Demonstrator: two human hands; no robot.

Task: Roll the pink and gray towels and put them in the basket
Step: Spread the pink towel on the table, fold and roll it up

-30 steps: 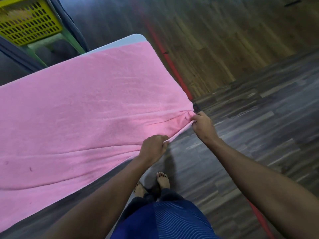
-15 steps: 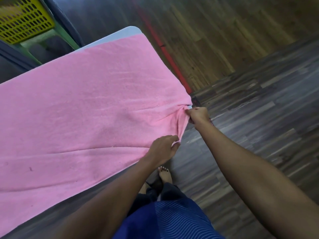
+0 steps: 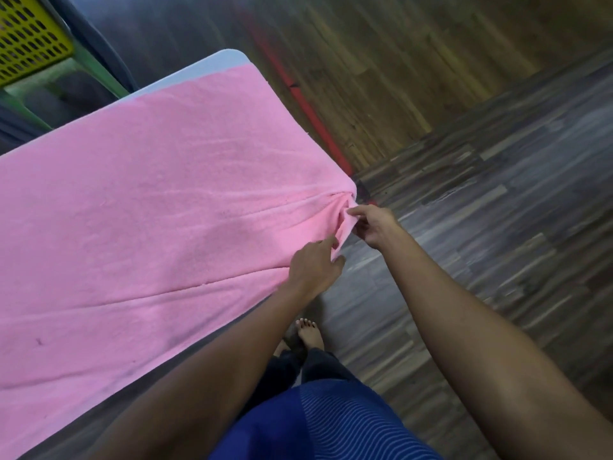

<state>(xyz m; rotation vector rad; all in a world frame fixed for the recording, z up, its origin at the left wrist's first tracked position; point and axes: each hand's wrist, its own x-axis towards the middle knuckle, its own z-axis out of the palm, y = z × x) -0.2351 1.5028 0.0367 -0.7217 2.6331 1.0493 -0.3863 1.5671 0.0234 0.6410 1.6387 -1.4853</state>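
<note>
A large pink towel (image 3: 159, 207) lies spread flat over a white table (image 3: 225, 59), covering nearly all of it. Its short right end hangs bunched at the table's end. My left hand (image 3: 315, 265) pinches the near corner of that end between thumb and fingers. My right hand (image 3: 373, 225) pinches the same end a little farther along, where the cloth gathers into folds. A yellow perforated basket (image 3: 28, 44) stands at the top left beyond the table. No gray towel is in view.
The basket rests on a green frame (image 3: 83, 66) next to a dark chair edge. A red strip (image 3: 298, 97) runs along the wooden floor past the table's right end. My bare feet (image 3: 306, 333) stand on the dark plank floor beside the table.
Both hands moved closer together and inward toward the table's end, slackening the towel's edge, which was stretched taut between them a second ago. The end is now bunched.
</note>
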